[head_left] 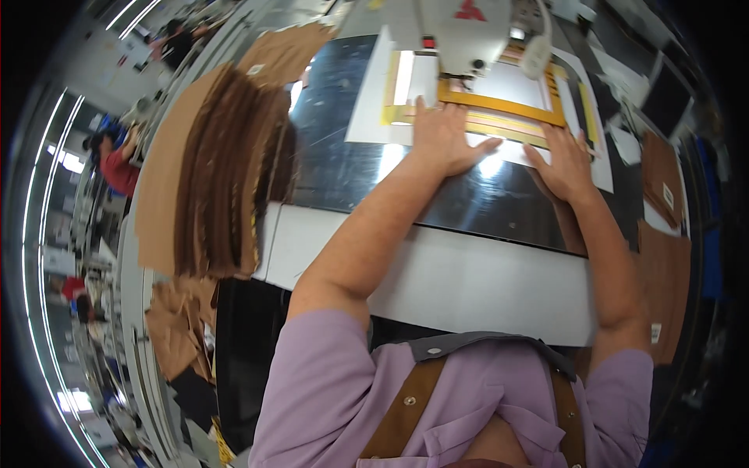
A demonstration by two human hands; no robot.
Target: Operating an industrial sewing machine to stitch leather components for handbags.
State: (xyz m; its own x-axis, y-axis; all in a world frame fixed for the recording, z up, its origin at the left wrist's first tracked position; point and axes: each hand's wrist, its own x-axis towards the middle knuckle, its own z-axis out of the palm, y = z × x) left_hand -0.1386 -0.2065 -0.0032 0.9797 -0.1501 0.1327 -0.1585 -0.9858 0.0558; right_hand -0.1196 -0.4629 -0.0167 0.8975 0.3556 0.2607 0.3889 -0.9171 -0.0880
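Observation:
My left hand (443, 142) lies flat, thumb spread to the right, on the near edge of a white template sheet (365, 123) edged with yellow strips. To its right, my right hand (566, 166) rests with fingers stretched out over the sheet's near right part. Both sets of fingertips reach the near side of a yellow-orange clamp frame (503, 109); whether they touch it I cannot tell. Over the frame stands a white sewing machine head (466, 35). Beneath the sheet is a shiny dark metal plate (331, 160). Neither hand grips anything.
A thick stack of brown fabric pieces (214, 168) stands left of the plate, with another brown piece (285, 51) behind it. More brown pieces (663, 285) lie at the right. Crumpled brown material (175, 331) sits lower left. A person in red (118, 164) works farther left.

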